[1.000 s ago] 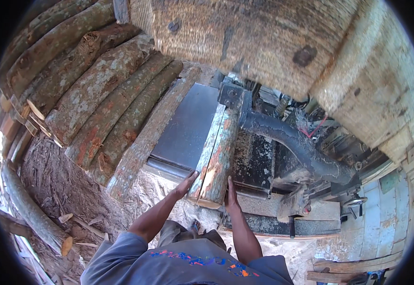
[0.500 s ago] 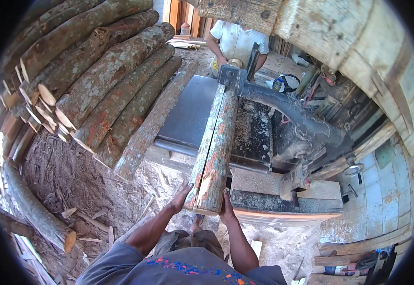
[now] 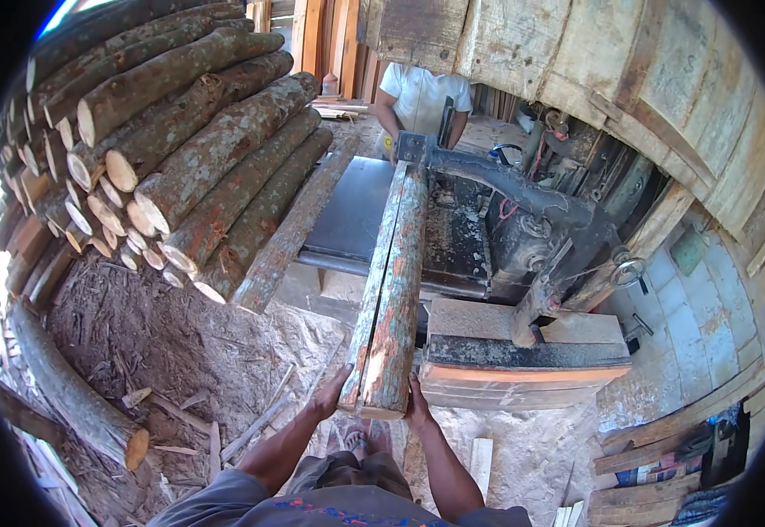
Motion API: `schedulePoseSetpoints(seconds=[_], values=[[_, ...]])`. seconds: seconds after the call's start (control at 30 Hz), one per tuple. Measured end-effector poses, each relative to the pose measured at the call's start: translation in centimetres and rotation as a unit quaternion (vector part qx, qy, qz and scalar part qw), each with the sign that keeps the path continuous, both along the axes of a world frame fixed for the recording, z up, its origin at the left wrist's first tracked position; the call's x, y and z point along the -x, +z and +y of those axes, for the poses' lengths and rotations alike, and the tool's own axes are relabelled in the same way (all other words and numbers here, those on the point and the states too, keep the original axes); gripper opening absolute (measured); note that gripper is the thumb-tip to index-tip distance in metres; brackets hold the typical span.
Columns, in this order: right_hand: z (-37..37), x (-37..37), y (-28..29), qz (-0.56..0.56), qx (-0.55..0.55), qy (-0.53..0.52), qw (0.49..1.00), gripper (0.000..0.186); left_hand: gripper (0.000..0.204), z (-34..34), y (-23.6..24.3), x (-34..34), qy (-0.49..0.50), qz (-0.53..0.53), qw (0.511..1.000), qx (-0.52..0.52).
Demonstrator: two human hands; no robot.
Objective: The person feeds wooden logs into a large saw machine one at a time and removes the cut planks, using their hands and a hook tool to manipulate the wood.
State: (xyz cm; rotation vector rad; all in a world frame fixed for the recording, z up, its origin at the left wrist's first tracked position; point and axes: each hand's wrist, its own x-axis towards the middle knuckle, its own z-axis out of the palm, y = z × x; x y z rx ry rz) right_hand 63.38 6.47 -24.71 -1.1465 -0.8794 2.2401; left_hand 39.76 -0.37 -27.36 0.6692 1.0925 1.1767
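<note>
A bark-covered log (image 3: 402, 299) with a long straight cut down its length points away from me over the saw table (image 3: 339, 220). At its near end, my left hand (image 3: 332, 393) grips the left side, against the thinner strip beside the cut. Opposite it, my right hand (image 3: 417, 403) presses on the right side, its fingers partly hidden by the wood. The log's far end lies at the dark metal guide block (image 3: 413, 147) on the arm of the saw machine (image 3: 523, 189). The blade itself is hard to make out.
On the left rises a tall stack of logs (image 3: 216, 149), with a flat bark slab (image 3: 299, 224) beside it. A co-worker (image 3: 422, 97) in a white shirt stands beyond the machine. Wood scraps (image 3: 172, 413) and sawdust cover the ground. A wooden beam (image 3: 523, 351) fronts the machine.
The log has come back toward me with both my hands on it, and its far end no longer shows beyond the guide block. My view has shifted slightly.
</note>
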Motion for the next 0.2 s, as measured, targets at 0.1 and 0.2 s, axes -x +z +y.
schedulePoseSetpoints(seconds=[0.1,0.2], values=[[-3.3,-1.3,0.7,0.006,-0.004,0.006,1.0,0.088,0.072,-3.4,-0.4,-0.8,0.01,0.02,1.0,0.001],[-5.8,-3.1,0.1,-0.004,0.004,-0.007,1.0,0.091,0.073,-6.1,6.1,-4.1,-0.009,-0.057,0.998,-0.01]])
